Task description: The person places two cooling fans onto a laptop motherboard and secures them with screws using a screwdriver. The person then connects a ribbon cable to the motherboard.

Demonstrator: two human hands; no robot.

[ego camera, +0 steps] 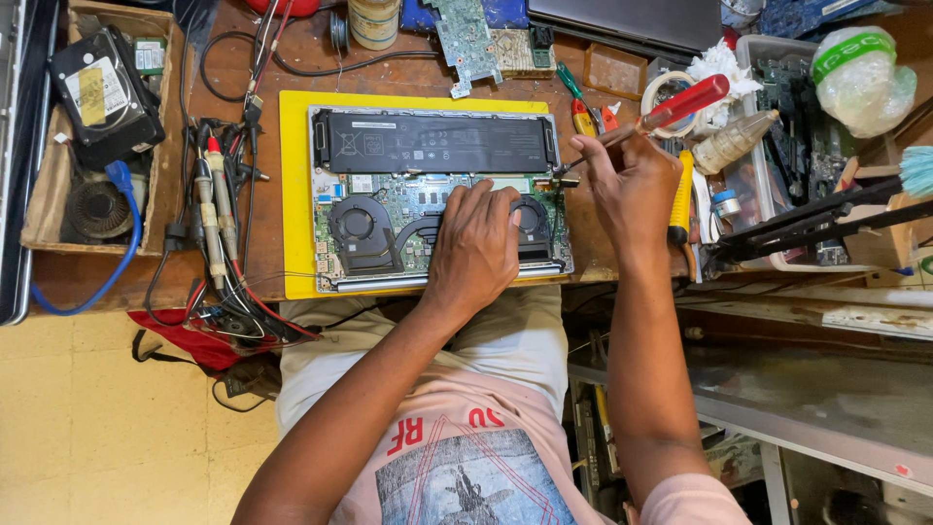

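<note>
An opened laptop [389, 209] lies bottom-up on a yellow mat [293, 194], with its black battery [434, 143] at the far side and two fans and the board showing. My left hand [476, 243] rests flat on the laptop's middle, fingers spread over the board near the right fan. My right hand [632, 180] grips a red-handled screwdriver [680, 105], whose tip touches the laptop's right edge near the battery corner.
Multimeter probes and cables [219, 214] lie left of the mat. A wooden tray [58, 209] holds a hard drive and a fan. Loose circuit boards [466, 34], screwdrivers, a tape roll and a plastic bin [777, 117] crowd the back and right.
</note>
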